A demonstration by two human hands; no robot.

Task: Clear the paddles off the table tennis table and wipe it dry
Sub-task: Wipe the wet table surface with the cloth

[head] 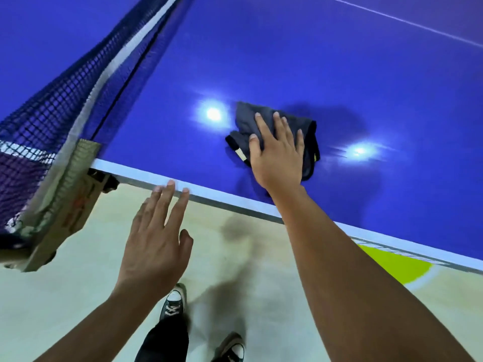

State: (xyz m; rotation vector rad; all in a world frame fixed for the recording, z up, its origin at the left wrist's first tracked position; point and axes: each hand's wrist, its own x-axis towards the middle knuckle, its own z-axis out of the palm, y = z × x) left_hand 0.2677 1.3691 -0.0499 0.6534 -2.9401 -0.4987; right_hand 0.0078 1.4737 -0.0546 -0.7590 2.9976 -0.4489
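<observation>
A dark folded cloth (pixel 247 118) lies on the blue table tennis table (pixel 352 74), a short way in from its white near edge. My right hand (pixel 277 150) presses flat on the cloth with straight, spread fingers. My left hand (pixel 156 239) hovers off the table over the floor, fingers straight, fingertips reaching the table's white edge line. It holds nothing. No paddle is in view.
The dark net (pixel 78 82) with its white top band runs away from me on the left, clamped by a grey net post (pixel 65 194) at the table's side. Two ceiling lights reflect on the table top. My shoes (pixel 173 301) stand on a pale floor.
</observation>
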